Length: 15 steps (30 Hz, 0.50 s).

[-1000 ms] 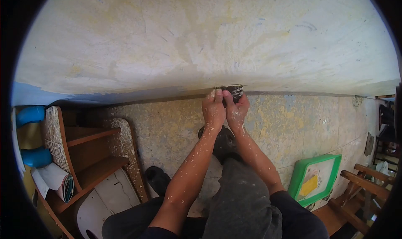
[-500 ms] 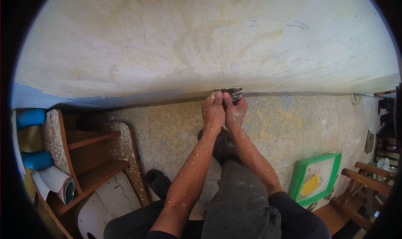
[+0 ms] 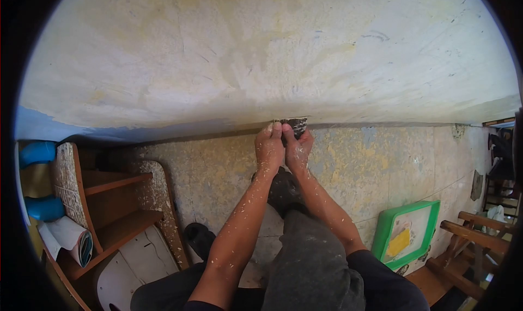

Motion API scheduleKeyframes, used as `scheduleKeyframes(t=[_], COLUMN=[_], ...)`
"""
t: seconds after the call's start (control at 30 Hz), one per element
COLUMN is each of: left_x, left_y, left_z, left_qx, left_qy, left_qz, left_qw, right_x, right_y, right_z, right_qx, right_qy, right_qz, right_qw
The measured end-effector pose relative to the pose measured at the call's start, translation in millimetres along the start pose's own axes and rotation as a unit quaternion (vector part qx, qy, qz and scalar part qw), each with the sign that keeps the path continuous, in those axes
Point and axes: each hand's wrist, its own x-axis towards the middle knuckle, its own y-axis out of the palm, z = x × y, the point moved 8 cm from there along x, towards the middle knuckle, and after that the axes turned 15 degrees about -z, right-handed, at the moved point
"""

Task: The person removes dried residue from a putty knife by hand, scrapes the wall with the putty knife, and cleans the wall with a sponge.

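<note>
My left hand (image 3: 268, 147) and my right hand (image 3: 297, 147) are side by side, low against a pale, stained wall (image 3: 261, 55). Both are closed on a dark, flat scraper (image 3: 297, 126) smeared with white, thumbs pressed on its near face. Its upper edge meets the wall just above the floor line. Fingers hide most of the tool, including any handle. Light flakes speckle both forearms. Below my hands, a dark shoe (image 3: 284, 191) stands on the floor.
On the right lies a green-rimmed tray (image 3: 385, 232) with a yellow piece (image 3: 399, 242) inside. Wooden slats (image 3: 474, 237) stand beyond it. At left is a flake-covered wooden shelf (image 3: 122, 224) with a rolled magazine (image 3: 81, 245). The floor (image 3: 348, 169) is patchy with worn paint.
Both hands and the scraper have shifted slightly left and down along the wall's base. The view has moved a little too. The hold on the scraper looks the same.
</note>
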Motion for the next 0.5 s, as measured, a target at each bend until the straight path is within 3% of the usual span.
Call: scheduleKeyframes(t=[0.03, 0.2, 0.27, 0.37, 0.43, 0.5], left_x=[-0.6, 3.7, 1.3, 3.1, 2.6, 4.3], left_y=[0.7, 1.4, 4.3, 0.2, 3.9, 10.0], left_z=[2.6, 9.3, 15.0, -0.6, 6.1, 9.5], left_qx=[-0.023, -0.005, 0.022, -0.019, 0.006, 0.002], left_qy=[-0.032, -0.005, -0.017, 0.043, -0.014, 0.003], left_qz=[0.014, -0.006, 0.001, -0.030, 0.019, 0.005], left_qw=[0.999, 1.000, 1.000, 0.998, 1.000, 1.000], right_x=[0.7, -2.7, -3.1, -2.7, -0.1, -2.3], right_y=[-1.0, -4.8, -5.2, -2.5, -6.4, -5.3], right_z=[-0.4, -5.1, -1.3, -2.1, -8.3, -0.8], right_qx=[-0.001, -0.040, -0.024, -0.013, -0.031, 0.007], right_qy=[0.000, 0.052, 0.041, 0.037, 0.045, 0.019], right_qz=[0.003, -0.005, -0.006, -0.003, 0.007, -0.032], right_qw=[1.000, 0.998, 0.999, 0.999, 0.998, 0.999])
